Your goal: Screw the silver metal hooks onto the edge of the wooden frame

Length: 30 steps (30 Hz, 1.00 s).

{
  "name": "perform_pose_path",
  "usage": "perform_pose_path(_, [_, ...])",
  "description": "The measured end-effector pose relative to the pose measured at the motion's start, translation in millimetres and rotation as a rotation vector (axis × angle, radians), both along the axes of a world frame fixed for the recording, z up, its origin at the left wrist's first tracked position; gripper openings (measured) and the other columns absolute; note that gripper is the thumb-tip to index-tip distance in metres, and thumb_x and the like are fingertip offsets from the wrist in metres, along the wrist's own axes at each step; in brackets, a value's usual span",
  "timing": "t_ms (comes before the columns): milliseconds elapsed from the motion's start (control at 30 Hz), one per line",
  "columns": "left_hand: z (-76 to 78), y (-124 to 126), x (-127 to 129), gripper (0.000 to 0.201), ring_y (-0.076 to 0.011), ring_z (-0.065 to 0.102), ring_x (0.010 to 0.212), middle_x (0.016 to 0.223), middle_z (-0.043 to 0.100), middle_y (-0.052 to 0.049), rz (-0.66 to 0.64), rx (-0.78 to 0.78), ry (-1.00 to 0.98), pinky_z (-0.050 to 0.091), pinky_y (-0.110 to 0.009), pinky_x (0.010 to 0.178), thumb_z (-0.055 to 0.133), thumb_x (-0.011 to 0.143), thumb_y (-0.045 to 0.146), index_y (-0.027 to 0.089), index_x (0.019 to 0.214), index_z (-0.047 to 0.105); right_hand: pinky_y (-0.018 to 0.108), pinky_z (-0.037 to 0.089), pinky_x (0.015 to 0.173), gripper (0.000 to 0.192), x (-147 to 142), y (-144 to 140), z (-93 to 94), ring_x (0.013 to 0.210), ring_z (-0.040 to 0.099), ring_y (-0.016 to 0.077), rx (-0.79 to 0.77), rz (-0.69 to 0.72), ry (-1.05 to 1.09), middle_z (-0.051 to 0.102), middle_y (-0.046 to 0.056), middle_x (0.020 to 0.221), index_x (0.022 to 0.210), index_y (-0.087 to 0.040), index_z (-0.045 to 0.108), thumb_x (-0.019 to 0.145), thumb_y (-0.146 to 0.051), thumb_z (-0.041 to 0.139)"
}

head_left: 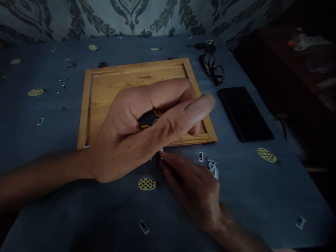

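My left hand [147, 122] is closed above the framed wooden panel [112, 78]. Wrapped in its fingers is a black-and-yellow tool handle [148, 119], mostly hidden, so the tool's working end cannot be made out. Below it, my right hand [193, 189] pinches something small and pale [161, 149] at the panel's near edge; what exactly it is stays hidden. Small dark holes [181, 140] show in the near rail of the panel. Just right of my right hand lies a small cut-out metal plate [212, 165] on the cloth.
Several small screws [62, 84] lie scattered at left, near a blurred small metal piece [68, 63]. Beyond the panel's right side are keys [208, 46], eyeglasses [213, 69] and a black phone [245, 113]. Everything rests on a blue patterned cloth [105, 220], below a patterned backdrop [162, 17].
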<state>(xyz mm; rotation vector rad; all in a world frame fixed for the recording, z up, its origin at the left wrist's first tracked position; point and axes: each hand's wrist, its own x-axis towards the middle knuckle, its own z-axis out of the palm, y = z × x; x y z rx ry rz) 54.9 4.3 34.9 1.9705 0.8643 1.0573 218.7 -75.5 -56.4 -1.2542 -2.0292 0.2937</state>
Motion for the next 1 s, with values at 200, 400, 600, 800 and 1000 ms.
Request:
perform_pose_path(200, [12.3, 4, 11, 0.044, -0.0057, 0.046, 0.053, 0.059, 0.043, 0.000, -0.191, -0.060, -0.226, 0.038, -0.014, 0.039, 0.037, 0.103, 0.050, 0.021, 0.075, 0.056, 0.023, 0.062, 0.075, 0.021, 1, 1, -1.2, 0.081, 0.076, 0.0154, -0.010, 0.052, 0.070, 0.079, 0.005, 0.095, 0.109, -0.018, 0.067, 0.095, -0.008, 0.056])
perform_pose_path(400, [14.5, 2, 12, 0.040, -0.0091, 0.053, 0.063, 0.062, 0.048, -0.002, -0.206, -0.218, -0.230, 0.038, -0.015, 0.040, 0.047, 0.099, 0.052, 0.021, 0.075, 0.056, 0.027, 0.064, 0.078, 0.023, 0, 1, -0.7, 0.086, 0.076, 0.0167, -0.040, 0.085, 0.135, 0.078, 0.006, 0.098, 0.110, -0.019, 0.068, 0.095, -0.007, 0.054])
perform_pose_path(600, [5.2, 10, 8, 0.048, -0.0075, 0.055, 0.057, 0.059, 0.048, 0.002, -0.204, -0.144, -0.243, 0.049, -0.022, 0.057, 0.040, 0.101, 0.051, 0.019, 0.070, 0.059, 0.024, 0.062, 0.077, 0.019, -2, 2, 0.0, 0.082, 0.074, 0.0140, -0.111, 0.095, 0.183, 0.077, 0.004, 0.094, 0.103, -0.019, 0.068, 0.096, -0.009, 0.053])
perform_pose_path(800, [0.7, 10, 8, 0.045, -0.0073, 0.043, 0.049, 0.058, 0.045, 0.002, -0.054, -0.165, -0.233, 0.036, -0.026, 0.046, 0.055, 0.093, 0.056, 0.019, 0.069, 0.058, 0.021, 0.060, 0.077, 0.016, -2, 2, -2.4, 0.080, 0.073, 0.0114, -0.124, 0.085, 0.229, 0.075, 0.001, 0.090, 0.102, -0.020, 0.067, 0.095, -0.010, 0.057])
perform_pose_path(1000, [15.0, 7, 11, 0.037, -0.0090, 0.041, 0.051, 0.058, 0.042, 0.002, -0.075, -0.268, -0.221, 0.035, -0.028, 0.052, 0.061, 0.089, 0.058, 0.023, 0.076, 0.063, 0.022, 0.060, 0.075, 0.017, -2, 4, -0.2, 0.078, 0.073, 0.0123, -0.160, 0.084, 0.222, 0.075, 0.001, 0.090, 0.102, -0.020, 0.066, 0.095, -0.009, 0.055])
